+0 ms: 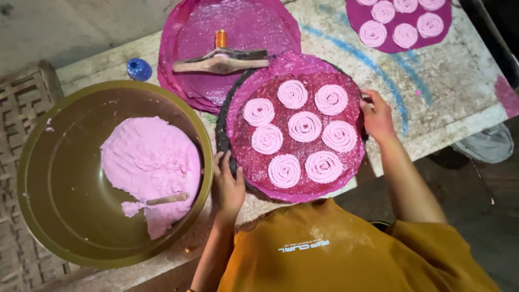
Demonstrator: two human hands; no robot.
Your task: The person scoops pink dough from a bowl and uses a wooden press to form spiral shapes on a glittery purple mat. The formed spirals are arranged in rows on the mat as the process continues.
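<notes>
At the far left a woven mat (21, 162) lies beside a large olive bowl (65, 216), which holds a mound of pink dough (151, 162) with a small wooden stick (167, 199) resting in it; behind the bowl sits a blue cap (139, 69). Next comes a stack of magenta sheets (238, 27) bearing a wooden-handled press (221, 60). The left hand (230, 184) grips the near-left rim of the round tray (220, 135), fingers curled over its edge; the tray (lined with a magenta sheet) carries eight pink dough spirals (304, 126). The right hand (377, 115) clamps the tray's right rim. At the far right, on the table (432, 86), another sheet with spirals (400, 21) lies well apart.
</notes>
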